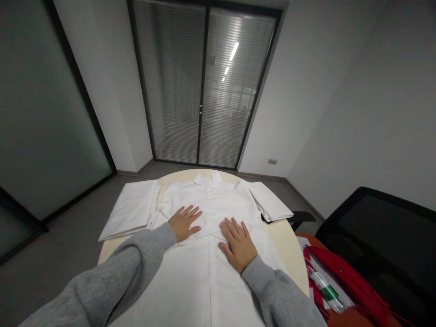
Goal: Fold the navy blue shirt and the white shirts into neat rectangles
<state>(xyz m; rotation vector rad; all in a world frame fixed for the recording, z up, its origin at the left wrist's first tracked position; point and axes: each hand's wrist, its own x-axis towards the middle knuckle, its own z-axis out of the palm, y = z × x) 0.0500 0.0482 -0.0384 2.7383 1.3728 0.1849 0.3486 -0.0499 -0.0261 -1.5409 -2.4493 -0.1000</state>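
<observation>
A white long garment, shirt-like with a collar (207,178), lies spread over a round table (289,245). One of its sleeves (269,200) reaches past the table's right edge. My left hand (185,223) rests flat on the cloth left of the middle, fingers spread. To the right, my right hand (238,244) also lies palm down on the cloth with fingers stretched out. Neither hand grips anything. A vertical crease or seam (209,277) runs down the lower part between my forearms.
White folded-looking cloth (131,209) overhangs the table's left edge. A black mesh chair (381,245) stands at the right, with a red bag or cloth (347,272) and a clear package with green (329,290) on its orange seat. Double glass doors (200,113) with blinds are ahead.
</observation>
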